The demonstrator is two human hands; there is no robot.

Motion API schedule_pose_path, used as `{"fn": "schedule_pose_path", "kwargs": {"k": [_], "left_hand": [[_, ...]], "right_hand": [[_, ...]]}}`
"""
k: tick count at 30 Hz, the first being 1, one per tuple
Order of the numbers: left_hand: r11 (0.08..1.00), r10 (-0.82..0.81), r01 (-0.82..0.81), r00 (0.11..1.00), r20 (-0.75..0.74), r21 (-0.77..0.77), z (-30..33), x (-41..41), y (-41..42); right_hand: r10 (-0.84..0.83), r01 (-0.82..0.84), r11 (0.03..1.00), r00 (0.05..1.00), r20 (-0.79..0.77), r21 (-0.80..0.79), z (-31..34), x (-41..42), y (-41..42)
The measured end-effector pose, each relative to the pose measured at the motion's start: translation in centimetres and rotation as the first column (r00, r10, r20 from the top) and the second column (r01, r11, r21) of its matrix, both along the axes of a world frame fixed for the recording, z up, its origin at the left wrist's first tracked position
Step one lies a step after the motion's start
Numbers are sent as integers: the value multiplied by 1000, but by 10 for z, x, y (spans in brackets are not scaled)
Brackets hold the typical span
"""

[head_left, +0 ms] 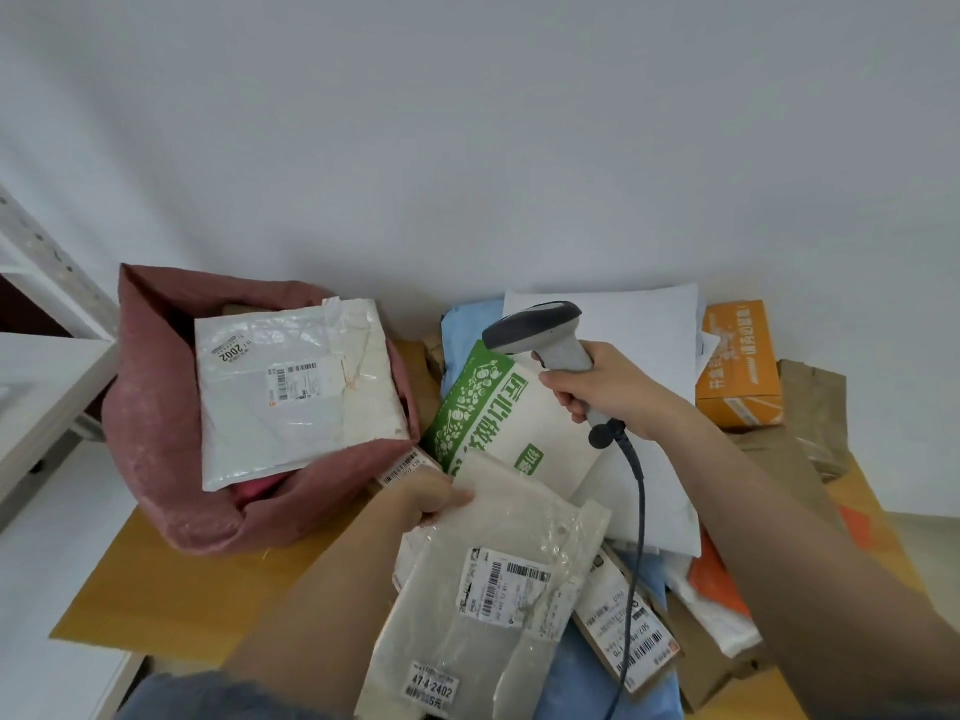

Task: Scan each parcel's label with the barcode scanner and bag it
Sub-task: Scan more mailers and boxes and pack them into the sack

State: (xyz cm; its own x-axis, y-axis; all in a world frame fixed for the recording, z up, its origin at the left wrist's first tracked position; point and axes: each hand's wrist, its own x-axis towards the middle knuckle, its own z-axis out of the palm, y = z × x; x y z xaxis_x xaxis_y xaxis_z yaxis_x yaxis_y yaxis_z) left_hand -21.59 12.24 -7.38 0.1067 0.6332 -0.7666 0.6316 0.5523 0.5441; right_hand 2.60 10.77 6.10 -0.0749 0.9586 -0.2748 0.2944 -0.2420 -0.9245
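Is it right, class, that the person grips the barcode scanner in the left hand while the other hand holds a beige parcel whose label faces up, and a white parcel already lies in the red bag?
Not quite. The head view shows the barcode scanner in the right hand; the left hand holds the beige parcel. The white parcel does lie in the red bag.

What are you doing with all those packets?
A person is scanning parcels. The right hand grips a grey handheld barcode scanner. The left hand holds up a beige plastic mailer with its barcode label showing. One white plastic parcel already sits in the open pink bag.
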Motion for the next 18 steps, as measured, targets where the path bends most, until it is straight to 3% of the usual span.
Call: {"fn": "schedule_pose_path", "kwargs": {"k": [3, 6, 8, 10, 14, 18], "left_hand": [[997, 50, -50, 999, 4, 52, 25, -10, 16], [977, 175, -189, 976, 131, 98, 47, -25, 28], [935, 308, -342, 914, 264, 91, 59, -37, 35], [850, 468, -526, 790, 397, 44, 73, -49, 42], [736, 548, -651, 733, 404, 183, 97, -70, 60], [645, 610, -752, 613, 502, 136, 109, -87, 70]], "right_hand": [[-14, 14, 1000, 1000, -19, 4, 8, -5, 4], [-20, 21, 1000, 999, -39, 11, 17, -10, 6], [-25, 26, 999, 999, -46, 18, 23, -13, 7], [-35, 37, 999, 998, -57, 27, 29, -17, 7], [-61, 64, 997, 995, -74, 47, 40, -24, 8], [-55, 61, 995, 995, -86, 76, 49, -34, 9]]}}
